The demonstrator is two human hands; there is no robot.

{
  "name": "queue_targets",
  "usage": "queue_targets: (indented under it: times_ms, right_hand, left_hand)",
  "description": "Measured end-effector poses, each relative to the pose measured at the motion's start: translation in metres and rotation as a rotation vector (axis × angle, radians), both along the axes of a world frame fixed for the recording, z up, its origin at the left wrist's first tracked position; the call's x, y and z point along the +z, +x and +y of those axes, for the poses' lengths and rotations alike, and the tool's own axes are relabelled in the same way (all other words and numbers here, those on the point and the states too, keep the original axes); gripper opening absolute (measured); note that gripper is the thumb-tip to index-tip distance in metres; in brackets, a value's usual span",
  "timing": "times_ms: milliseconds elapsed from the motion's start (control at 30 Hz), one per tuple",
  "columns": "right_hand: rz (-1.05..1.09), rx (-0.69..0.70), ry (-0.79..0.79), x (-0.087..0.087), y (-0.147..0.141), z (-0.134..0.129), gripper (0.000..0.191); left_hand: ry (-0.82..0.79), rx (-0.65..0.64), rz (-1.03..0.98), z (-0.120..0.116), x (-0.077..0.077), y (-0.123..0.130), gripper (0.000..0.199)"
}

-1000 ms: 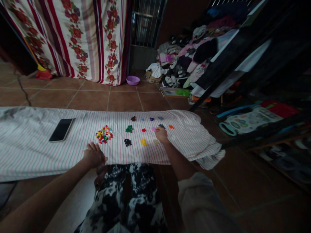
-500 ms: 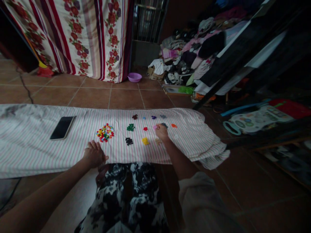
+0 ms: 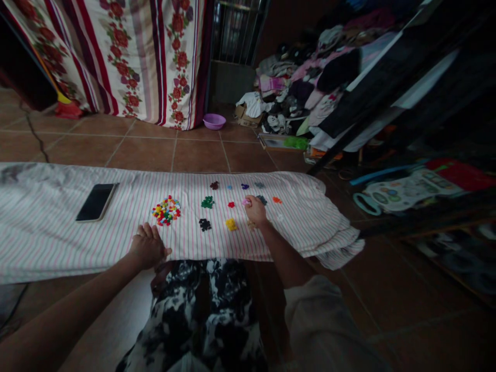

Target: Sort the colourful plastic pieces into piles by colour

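My right hand (image 3: 256,210) has its fingers pinched at a small pink pile (image 3: 245,201); whatever they hold is hidden. Around it on the striped cloth (image 3: 127,237) lie little piles sorted by colour, including red beads (image 3: 231,204), yellow beads (image 3: 231,224), dark grey-blue beads (image 3: 262,200) and tan beads (image 3: 251,226). Farther left are green beads (image 3: 207,202) and black beads (image 3: 205,225). My left hand (image 3: 146,248) rests at the cloth's near edge, fingers stretched out, holding nothing visible. Just beyond it sits a mixed multicoloured heap of beads (image 3: 166,210).
A smartphone (image 3: 96,202) lies at the left of the cloth. Orange beads (image 3: 277,200) and brown beads (image 3: 214,185) sit toward the right and back. On the tiled floor beyond stand a purple basin (image 3: 214,121) and a large clothes pile (image 3: 302,88).
The view has shifted slightly. My right hand stays at the pink pile, its fingertips slightly shifted. My left hand remains resting in place.
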State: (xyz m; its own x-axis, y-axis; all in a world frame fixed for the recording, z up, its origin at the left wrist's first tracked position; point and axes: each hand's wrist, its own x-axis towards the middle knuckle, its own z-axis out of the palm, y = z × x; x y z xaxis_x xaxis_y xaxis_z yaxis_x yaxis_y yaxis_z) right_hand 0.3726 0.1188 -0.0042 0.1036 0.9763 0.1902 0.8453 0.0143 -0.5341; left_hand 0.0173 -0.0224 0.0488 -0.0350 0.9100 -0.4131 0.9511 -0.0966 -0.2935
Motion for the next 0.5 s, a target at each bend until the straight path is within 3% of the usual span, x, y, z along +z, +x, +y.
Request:
queue_targets:
  times_ms: [500]
  right_hand:
    - [0.042, -0.030, -0.027, -0.0040, 0.0070, 0.0030, 0.045]
  left_hand:
    - [0.067, 0.010, -0.080, -0.0006, -0.0092, -0.0052, 0.089]
